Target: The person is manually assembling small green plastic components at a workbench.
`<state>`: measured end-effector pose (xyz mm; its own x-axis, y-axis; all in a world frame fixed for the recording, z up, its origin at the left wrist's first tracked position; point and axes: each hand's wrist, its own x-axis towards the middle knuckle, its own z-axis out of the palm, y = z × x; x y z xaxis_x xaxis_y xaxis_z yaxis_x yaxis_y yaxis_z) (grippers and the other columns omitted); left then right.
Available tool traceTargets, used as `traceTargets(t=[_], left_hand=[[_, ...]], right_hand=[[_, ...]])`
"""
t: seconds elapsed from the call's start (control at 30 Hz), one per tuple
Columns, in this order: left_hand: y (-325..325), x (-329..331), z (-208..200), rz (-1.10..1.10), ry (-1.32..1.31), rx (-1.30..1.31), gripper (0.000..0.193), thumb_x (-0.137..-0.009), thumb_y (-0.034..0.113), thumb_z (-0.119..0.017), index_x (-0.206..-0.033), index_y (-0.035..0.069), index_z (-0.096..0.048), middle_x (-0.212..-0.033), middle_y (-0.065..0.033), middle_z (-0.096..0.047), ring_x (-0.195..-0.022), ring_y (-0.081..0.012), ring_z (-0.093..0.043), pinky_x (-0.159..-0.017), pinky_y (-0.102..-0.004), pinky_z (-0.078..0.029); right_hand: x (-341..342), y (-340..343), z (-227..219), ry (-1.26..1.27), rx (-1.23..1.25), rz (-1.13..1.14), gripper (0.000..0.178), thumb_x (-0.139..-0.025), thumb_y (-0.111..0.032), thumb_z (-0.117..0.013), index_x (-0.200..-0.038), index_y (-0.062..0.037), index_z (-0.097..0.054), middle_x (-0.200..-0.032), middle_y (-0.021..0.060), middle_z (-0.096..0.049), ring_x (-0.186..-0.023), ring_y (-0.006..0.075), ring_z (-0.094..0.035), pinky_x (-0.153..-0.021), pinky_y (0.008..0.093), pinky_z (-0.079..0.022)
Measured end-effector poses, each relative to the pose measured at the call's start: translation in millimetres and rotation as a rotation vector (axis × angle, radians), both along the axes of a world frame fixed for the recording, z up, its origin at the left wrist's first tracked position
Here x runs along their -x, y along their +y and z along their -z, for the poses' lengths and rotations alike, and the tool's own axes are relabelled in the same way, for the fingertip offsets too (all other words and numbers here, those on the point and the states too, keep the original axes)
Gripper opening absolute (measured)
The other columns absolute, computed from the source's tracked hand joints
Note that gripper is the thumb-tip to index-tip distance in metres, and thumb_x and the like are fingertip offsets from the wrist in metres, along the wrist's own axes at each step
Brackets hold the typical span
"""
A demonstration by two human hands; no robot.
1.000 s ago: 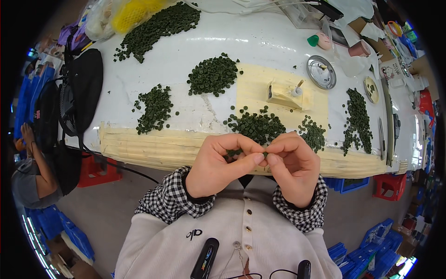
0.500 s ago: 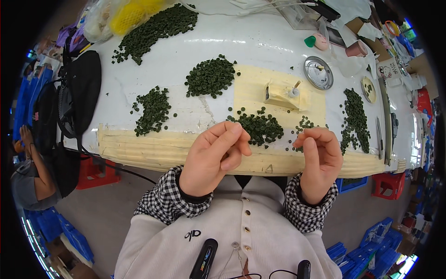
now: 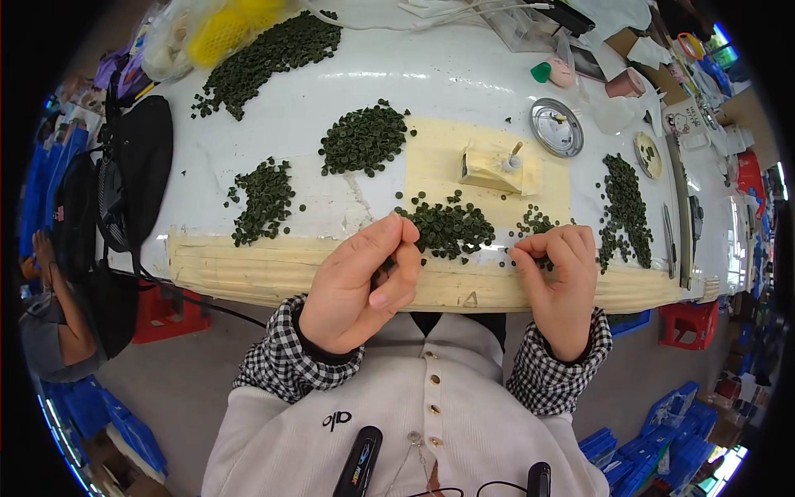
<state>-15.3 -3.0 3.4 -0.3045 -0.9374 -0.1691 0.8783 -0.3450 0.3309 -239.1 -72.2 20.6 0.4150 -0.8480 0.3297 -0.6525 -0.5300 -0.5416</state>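
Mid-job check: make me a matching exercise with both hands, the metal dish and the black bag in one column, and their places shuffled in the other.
Things
1. left hand
2. right hand
3. metal dish
4. black bag

Places
A. at the left end of the table
B. close to the small scatter of green pieces
C. beyond and to the right of the tape-covered block
D. by the left side of the green pile just in front of that block

Right pairs: 1-D, 2-B, 3-C, 4-A
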Motion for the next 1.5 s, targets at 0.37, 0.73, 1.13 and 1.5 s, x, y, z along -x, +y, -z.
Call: traceTargets(t=[0.37, 0.73, 1.13, 1.5], left_hand=[[-2, 8, -12, -0.066, -0.187, -0.125, 0.027, -0.096, 0.017, -0.041, -0.113, -0.001, -0.051, -0.078, 0.0018, -0.052, -0.056, -0.0034, -0.036, -0.052, -0.0172, -0.031], [4, 5, 0, -0.037, -0.129, -0.062, 0.019, -0.093, 0.013, -0.048, -0.107, 0.002, -0.057, -0.087, -0.0036, -0.060, -0.053, -0.0019, -0.035, -0.048, -0.0170, -0.030], [3, 12, -4, -0.017, -0.248, -0.102, 0.021, -0.089, 0.008, -0.054, -0.108, 0.000, -0.056, -0.090, -0.0055, -0.060, -0.055, -0.0025, -0.036, -0.050, -0.0168, -0.031], [3, 15, -1, -0.014, -0.245, -0.086, 0.016, -0.088, 0.008, -0.057, -0.102, 0.001, -0.057, -0.085, -0.0035, -0.059, -0.055, -0.0026, -0.035, -0.050, -0.0169, -0.031]], right_hand=[[16, 0, -3, 0.123, 0.084, 0.152, 0.010, -0.071, -0.006, -0.068, -0.079, -0.0038, -0.061, -0.069, 0.0043, -0.053, -0.073, 0.0222, -0.047, -0.072, 0.0328, -0.034], [11, 4, 7, -0.014, 0.117, 0.100, 0.008, -0.072, 0.000, -0.066, -0.078, -0.0026, -0.060, -0.069, 0.0062, -0.053, -0.067, 0.0228, -0.048, -0.063, 0.0317, -0.036], [-1, 20, 11, -0.797, -0.544, 0.072, 0.011, -0.086, -0.001, -0.057, -0.094, 0.0065, -0.059, -0.082, 0.0090, -0.064, -0.073, 0.0111, -0.058, -0.068, 0.0233, -0.047], [-22, 21, 11, -0.991, -0.891, -0.118, 0.014, -0.085, 0.001, -0.055, -0.098, 0.0047, -0.059, -0.085, 0.0105, -0.065, -0.074, 0.0114, -0.060, -0.072, 0.0240, -0.050]])
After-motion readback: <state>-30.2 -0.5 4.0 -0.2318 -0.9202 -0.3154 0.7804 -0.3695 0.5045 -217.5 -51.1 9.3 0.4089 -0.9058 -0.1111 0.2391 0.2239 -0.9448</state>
